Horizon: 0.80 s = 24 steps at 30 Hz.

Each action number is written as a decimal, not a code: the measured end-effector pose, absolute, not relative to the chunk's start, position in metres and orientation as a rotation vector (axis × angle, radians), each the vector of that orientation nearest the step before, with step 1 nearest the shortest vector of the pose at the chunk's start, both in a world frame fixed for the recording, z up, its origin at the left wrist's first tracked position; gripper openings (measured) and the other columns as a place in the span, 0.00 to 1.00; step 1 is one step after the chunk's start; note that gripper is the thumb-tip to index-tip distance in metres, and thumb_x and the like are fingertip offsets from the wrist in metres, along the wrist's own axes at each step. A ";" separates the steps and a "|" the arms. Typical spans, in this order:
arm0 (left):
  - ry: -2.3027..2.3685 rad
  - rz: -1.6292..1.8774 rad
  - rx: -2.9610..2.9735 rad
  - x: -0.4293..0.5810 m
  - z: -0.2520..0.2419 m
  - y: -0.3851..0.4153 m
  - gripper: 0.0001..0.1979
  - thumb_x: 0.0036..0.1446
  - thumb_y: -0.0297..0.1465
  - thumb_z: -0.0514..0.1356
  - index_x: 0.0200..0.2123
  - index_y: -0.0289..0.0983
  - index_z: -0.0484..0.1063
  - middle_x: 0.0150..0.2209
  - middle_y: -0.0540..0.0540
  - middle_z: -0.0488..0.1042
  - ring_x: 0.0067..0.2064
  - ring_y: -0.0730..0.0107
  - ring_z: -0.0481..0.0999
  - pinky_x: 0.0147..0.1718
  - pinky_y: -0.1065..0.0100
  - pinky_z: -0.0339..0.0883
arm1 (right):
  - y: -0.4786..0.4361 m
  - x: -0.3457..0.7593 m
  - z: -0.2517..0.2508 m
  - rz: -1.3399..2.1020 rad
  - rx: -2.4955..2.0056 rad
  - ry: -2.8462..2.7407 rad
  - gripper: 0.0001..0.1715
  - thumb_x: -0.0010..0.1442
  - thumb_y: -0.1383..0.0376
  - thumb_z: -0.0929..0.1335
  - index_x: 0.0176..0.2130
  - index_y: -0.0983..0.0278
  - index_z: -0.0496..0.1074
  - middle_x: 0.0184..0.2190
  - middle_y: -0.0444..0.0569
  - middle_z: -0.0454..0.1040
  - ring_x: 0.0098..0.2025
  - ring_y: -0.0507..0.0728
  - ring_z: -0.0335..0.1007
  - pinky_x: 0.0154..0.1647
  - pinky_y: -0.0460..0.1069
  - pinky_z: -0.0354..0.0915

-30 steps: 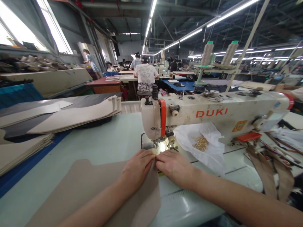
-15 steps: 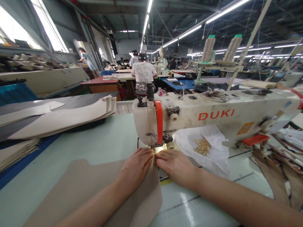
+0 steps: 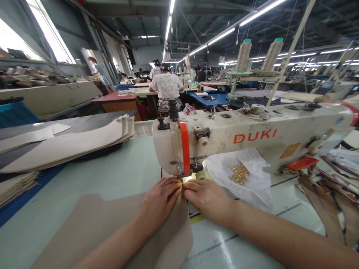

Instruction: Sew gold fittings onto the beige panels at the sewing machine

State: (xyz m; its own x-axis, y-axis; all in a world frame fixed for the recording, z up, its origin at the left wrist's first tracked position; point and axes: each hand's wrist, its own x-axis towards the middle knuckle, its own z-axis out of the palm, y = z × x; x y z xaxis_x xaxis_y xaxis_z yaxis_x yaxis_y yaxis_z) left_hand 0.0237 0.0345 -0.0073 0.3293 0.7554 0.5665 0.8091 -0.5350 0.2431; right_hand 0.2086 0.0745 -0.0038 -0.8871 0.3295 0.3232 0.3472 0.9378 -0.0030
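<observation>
A beige panel lies flat on the pale green tabletop, its edge running up to the foot of a DUKI sewing machine. The left hand and right hand hold that edge in a narrow grip, fingers curved, pressing down and almost meeting just in front of the lit needle area. Right of them, a white plastic bag holds small brass fittings. Tan straps lie farther right, a stack of cut panels sits left, and a seated co-worker has their back turned well beyond the machine.
</observation>
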 end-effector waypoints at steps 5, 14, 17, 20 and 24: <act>-1.480 -0.945 -2.474 0.024 -0.006 0.033 0.12 0.61 0.31 0.51 0.37 0.38 0.74 0.37 0.45 0.78 0.41 0.65 0.76 0.43 0.63 0.72 | 0.075 0.207 -0.004 -0.084 -0.503 -2.756 0.02 0.62 0.69 0.66 0.37 0.67 0.68 0.41 0.50 0.72 0.44 0.57 0.66 0.44 0.50 0.63; -1.501 -0.783 -2.442 0.025 -0.007 0.023 0.13 0.62 0.30 0.49 0.42 0.35 0.72 0.42 0.42 0.77 0.45 0.63 0.75 0.48 0.59 0.71 | 0.064 0.213 0.001 -0.149 -0.460 -2.729 0.03 0.63 0.69 0.65 0.37 0.67 0.69 0.41 0.49 0.73 0.46 0.56 0.66 0.50 0.50 0.61; -1.491 -0.692 -2.461 0.025 -0.009 0.021 0.14 0.63 0.29 0.48 0.43 0.34 0.72 0.43 0.41 0.77 0.46 0.63 0.74 0.49 0.60 0.70 | 0.062 0.214 0.002 -0.139 -0.416 -2.773 0.04 0.63 0.68 0.65 0.38 0.66 0.69 0.41 0.49 0.73 0.47 0.55 0.65 0.50 0.50 0.61; -1.477 -0.608 -2.479 0.025 -0.010 0.021 0.15 0.63 0.29 0.46 0.44 0.33 0.71 0.45 0.41 0.76 0.48 0.63 0.74 0.50 0.60 0.69 | 0.062 0.213 0.002 -0.111 -0.407 -2.826 0.05 0.63 0.67 0.65 0.39 0.66 0.70 0.41 0.49 0.73 0.48 0.55 0.65 0.50 0.49 0.62; -1.486 -0.555 -2.496 0.026 -0.009 0.020 0.16 0.64 0.29 0.45 0.43 0.34 0.71 0.45 0.41 0.76 0.48 0.63 0.74 0.49 0.61 0.69 | 0.064 0.211 0.003 -0.093 -0.409 -2.849 0.06 0.65 0.68 0.63 0.38 0.66 0.70 0.41 0.50 0.73 0.47 0.54 0.66 0.49 0.49 0.62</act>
